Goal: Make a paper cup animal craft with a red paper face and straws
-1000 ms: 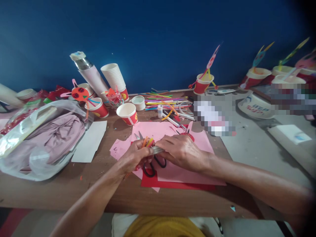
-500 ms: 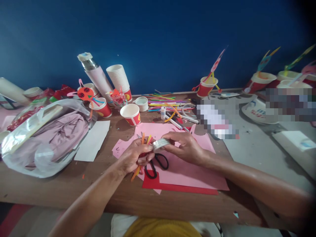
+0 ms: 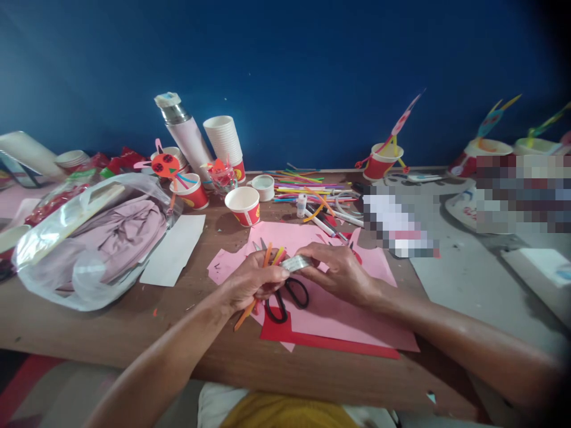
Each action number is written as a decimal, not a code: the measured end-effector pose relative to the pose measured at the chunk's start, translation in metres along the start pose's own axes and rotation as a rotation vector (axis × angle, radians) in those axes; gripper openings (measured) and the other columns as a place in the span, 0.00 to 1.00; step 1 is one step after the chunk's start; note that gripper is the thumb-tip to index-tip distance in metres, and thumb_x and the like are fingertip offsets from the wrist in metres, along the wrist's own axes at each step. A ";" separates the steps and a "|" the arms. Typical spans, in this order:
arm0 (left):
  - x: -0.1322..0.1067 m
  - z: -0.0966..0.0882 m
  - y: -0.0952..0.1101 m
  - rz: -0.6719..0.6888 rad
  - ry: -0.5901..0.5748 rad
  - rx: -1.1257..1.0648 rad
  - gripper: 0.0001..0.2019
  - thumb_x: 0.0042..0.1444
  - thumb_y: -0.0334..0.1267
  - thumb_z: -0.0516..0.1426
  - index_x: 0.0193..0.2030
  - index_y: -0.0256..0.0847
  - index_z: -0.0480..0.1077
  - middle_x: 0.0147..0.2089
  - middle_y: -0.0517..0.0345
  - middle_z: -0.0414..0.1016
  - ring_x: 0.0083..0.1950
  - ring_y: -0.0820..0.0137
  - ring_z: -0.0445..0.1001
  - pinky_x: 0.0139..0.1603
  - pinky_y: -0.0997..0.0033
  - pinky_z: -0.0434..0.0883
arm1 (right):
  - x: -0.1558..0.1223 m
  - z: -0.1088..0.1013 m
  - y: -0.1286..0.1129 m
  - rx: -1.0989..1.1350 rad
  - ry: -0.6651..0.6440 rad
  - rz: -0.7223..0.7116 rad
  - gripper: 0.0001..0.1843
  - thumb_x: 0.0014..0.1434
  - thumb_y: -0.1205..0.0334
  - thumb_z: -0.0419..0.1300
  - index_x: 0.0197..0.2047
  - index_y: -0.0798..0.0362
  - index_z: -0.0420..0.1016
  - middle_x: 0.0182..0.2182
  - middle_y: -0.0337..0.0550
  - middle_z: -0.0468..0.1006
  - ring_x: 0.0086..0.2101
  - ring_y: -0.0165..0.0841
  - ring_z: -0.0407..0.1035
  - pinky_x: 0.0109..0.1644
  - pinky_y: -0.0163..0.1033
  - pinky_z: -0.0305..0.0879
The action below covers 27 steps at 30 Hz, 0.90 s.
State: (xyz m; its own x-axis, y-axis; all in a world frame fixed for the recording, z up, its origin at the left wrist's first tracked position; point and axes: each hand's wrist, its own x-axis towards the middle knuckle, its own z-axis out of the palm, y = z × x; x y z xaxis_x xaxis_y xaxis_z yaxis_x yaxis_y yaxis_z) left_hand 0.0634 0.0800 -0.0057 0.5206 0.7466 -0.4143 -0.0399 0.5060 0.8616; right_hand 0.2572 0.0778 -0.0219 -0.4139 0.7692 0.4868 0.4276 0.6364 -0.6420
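Observation:
My left hand is closed around a few thin orange and yellow sticks, which stick out above and below the fist. In my right hand, a small roll of clear tape is pinched between thumb and fingers. The left thumb meets the roll's near-left edge. Black-handled scissors lie on the pink paper beneath both hands, partly covered by the left one. Red paper shows from under the pink sheet.
Paper cups, coloured sticks, markers and a thermos stand or lie toward the blue wall. A plastic bag with cloth and white paper are at left. A decorated cup stands at back right.
The whole view has shifted slightly, so things sit a little further right. Both hands keep their holds on the sticks and the tape roll, with the roll turned slightly.

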 end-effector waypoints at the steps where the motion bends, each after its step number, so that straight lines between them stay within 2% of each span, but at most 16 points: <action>1: 0.000 0.001 0.000 0.002 -0.001 0.000 0.11 0.43 0.36 0.59 0.28 0.39 0.59 0.16 0.69 0.58 0.14 0.85 0.46 0.13 0.81 0.42 | 0.000 0.000 0.000 -0.011 -0.006 -0.004 0.10 0.59 0.58 0.56 0.35 0.56 0.74 0.27 0.42 0.76 0.27 0.26 0.67 0.30 0.30 0.60; 10: 0.001 0.003 0.001 -0.015 0.014 -0.009 0.11 0.42 0.37 0.60 0.27 0.39 0.59 0.15 0.70 0.56 0.14 0.84 0.46 0.14 0.82 0.42 | -0.001 -0.001 -0.001 -0.120 -0.030 -0.023 0.11 0.60 0.58 0.55 0.35 0.55 0.74 0.27 0.41 0.75 0.26 0.26 0.67 0.29 0.30 0.58; 16: 0.002 0.003 0.000 -0.013 0.019 0.017 0.10 0.41 0.37 0.58 0.27 0.38 0.59 0.15 0.69 0.58 0.13 0.85 0.45 0.13 0.81 0.41 | 0.000 0.000 -0.001 -0.150 -0.032 -0.040 0.11 0.60 0.57 0.55 0.36 0.56 0.74 0.27 0.42 0.76 0.26 0.27 0.67 0.29 0.31 0.59; 22: 0.004 -0.001 0.001 -0.018 0.001 -0.055 0.07 0.42 0.35 0.56 0.29 0.37 0.61 0.16 0.68 0.60 0.12 0.86 0.43 0.13 0.82 0.42 | 0.001 -0.001 0.003 0.086 0.013 0.034 0.09 0.59 0.59 0.56 0.37 0.56 0.72 0.30 0.42 0.76 0.30 0.27 0.68 0.33 0.32 0.63; 27: 0.004 -0.005 0.003 0.039 -0.063 -0.141 0.08 0.51 0.40 0.56 0.32 0.37 0.63 0.15 0.70 0.58 0.12 0.86 0.42 0.13 0.83 0.43 | 0.001 0.003 0.009 0.359 0.044 0.145 0.08 0.58 0.60 0.57 0.40 0.56 0.69 0.33 0.43 0.74 0.32 0.29 0.71 0.36 0.36 0.68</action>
State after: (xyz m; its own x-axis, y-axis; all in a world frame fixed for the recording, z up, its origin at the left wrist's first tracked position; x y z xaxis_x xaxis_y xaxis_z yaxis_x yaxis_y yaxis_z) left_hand 0.0611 0.0869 -0.0062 0.5684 0.7406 -0.3584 -0.1785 0.5362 0.8250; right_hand 0.2585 0.0840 -0.0291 -0.3317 0.8564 0.3957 0.1675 0.4662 -0.8687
